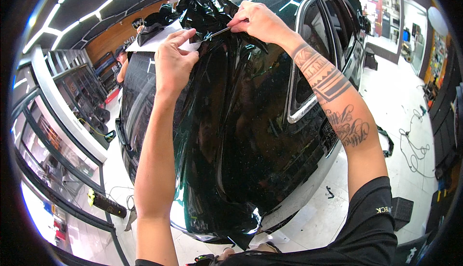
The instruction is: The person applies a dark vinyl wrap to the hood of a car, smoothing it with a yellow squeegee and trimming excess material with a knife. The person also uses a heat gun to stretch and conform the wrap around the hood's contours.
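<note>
A large sheet of glossy dark film (207,121) lies wrinkled over the curved glass and body of a dark car, with long folds running toward me. Its far part is bunched into a crumpled heap (205,8). My left hand (174,63) pinches at the near side of that heap, thumb and forefinger close together. My right hand (255,21) pinches farther right, fingertips pressed together. A thin, straight, light-edged strip (217,35) runs between both hands; it looks like the film's edge. Exactly what lies inside each pinch is partly hidden.
Chrome trim (293,114) frames the car's side window on the right. A white sheet (149,45) lies beyond my left hand. Another person (122,66) stands at the far left. Cables (414,152) trail on the right floor; a dark box (401,213) sits near my right sleeve.
</note>
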A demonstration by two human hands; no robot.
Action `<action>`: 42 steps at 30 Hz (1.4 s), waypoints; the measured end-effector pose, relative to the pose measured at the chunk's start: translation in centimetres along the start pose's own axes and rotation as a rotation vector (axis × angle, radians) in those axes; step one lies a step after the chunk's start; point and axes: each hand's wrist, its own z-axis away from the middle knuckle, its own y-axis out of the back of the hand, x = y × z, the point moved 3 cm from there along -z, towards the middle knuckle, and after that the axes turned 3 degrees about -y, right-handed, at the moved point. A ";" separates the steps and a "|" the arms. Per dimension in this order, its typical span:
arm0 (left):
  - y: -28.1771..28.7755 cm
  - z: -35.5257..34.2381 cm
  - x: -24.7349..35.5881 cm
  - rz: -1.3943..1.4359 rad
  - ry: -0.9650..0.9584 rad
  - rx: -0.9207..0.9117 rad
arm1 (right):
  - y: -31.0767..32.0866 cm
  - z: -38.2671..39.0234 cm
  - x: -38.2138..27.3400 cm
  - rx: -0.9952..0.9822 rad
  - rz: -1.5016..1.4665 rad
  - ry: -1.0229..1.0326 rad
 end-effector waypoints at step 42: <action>-18.3 -22.4 0.8 0.503 -0.075 -0.673 | -5.3 11.4 -7.1 0.512 -0.032 -0.195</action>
